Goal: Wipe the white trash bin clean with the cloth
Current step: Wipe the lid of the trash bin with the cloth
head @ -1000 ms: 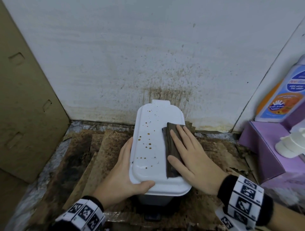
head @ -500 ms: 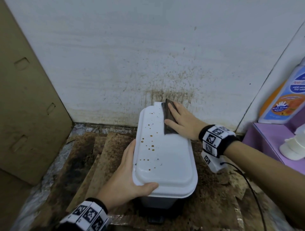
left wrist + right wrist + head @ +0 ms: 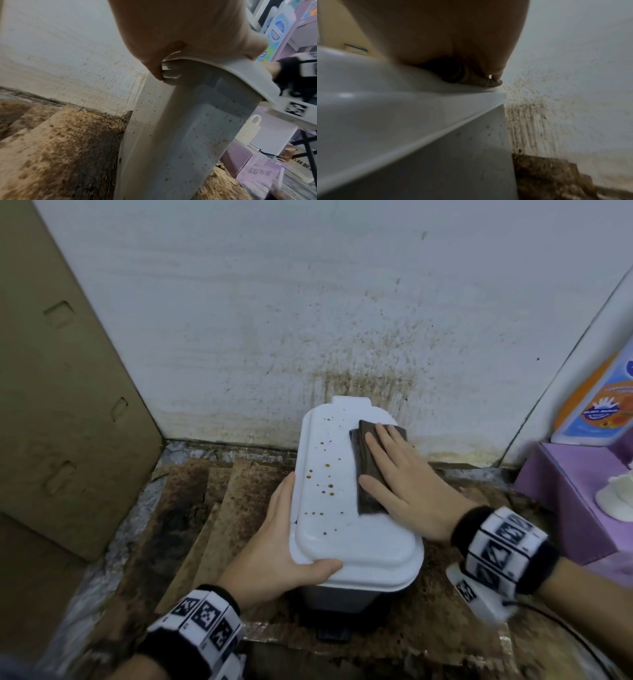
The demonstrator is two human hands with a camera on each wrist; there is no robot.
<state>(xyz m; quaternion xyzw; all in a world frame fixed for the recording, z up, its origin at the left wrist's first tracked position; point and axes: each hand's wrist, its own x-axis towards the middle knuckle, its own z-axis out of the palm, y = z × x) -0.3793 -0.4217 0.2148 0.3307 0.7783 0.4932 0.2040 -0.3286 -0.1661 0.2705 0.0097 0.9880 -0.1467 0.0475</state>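
The white trash bin (image 3: 356,549) stands on the floor against the stained wall, its lid dotted with brown spots on the left half. A folded dark brown cloth (image 3: 364,474) lies on the right half of the lid under my right hand (image 3: 400,481), whose straight fingers press it flat. My left hand (image 3: 281,546) grips the lid's near left corner, thumb on top, fingers curled under the rim (image 3: 164,73). The bin's grey side (image 3: 188,135) is speckled with spots. In the right wrist view the cloth (image 3: 477,81) shows squeezed between palm and lid (image 3: 385,108).
Stained cardboard sheets (image 3: 205,508) cover the floor left of the bin. A tall cardboard panel (image 3: 51,388) leans at the left. To the right stand a purple box (image 3: 565,491), a detergent bottle (image 3: 596,405) and a white pump top (image 3: 616,498).
My right hand pushed the cloth up to the lid's far edge half a second ago and has now drawn it back toward the middle right. The left hand has kept its grip.
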